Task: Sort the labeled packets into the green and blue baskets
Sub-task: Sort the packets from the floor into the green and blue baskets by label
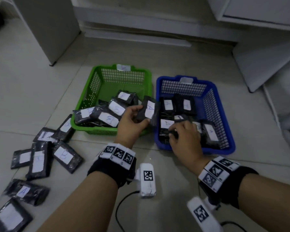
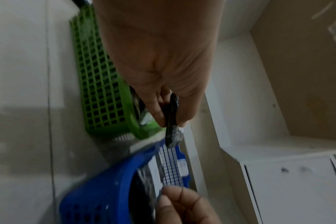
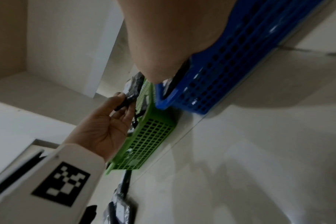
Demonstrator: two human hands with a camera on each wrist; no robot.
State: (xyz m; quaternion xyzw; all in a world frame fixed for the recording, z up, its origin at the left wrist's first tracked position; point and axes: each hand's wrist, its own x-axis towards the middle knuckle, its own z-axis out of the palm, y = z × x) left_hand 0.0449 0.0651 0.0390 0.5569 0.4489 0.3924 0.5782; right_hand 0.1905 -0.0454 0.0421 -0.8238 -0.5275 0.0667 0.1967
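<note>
black packet (image 1: 147, 110) pinched in left hand (image 1: 130, 122) fingers — head view alone shows its "a"; right hand (image 1: 185, 139) grip unclear.

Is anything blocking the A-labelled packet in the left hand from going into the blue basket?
Nothing visible blocks it. The left hand holds the A packet beside the blue basket; the right hand is inside, near the front.

Black wristbands (image 1: 110, 169), white checker-marked tags (image 1: 118, 154), white wrist cameras (image 1: 147, 180), black cables (image 1: 124, 205)

Packet in left hand (image 1: 131, 122): label "A" (image 1: 149, 109); green basket (image 1: 84, 101) packet "B" (image 1: 110, 119); floor packets "A" (image 1: 23, 191), "B" (image 1: 64, 155)
</note>
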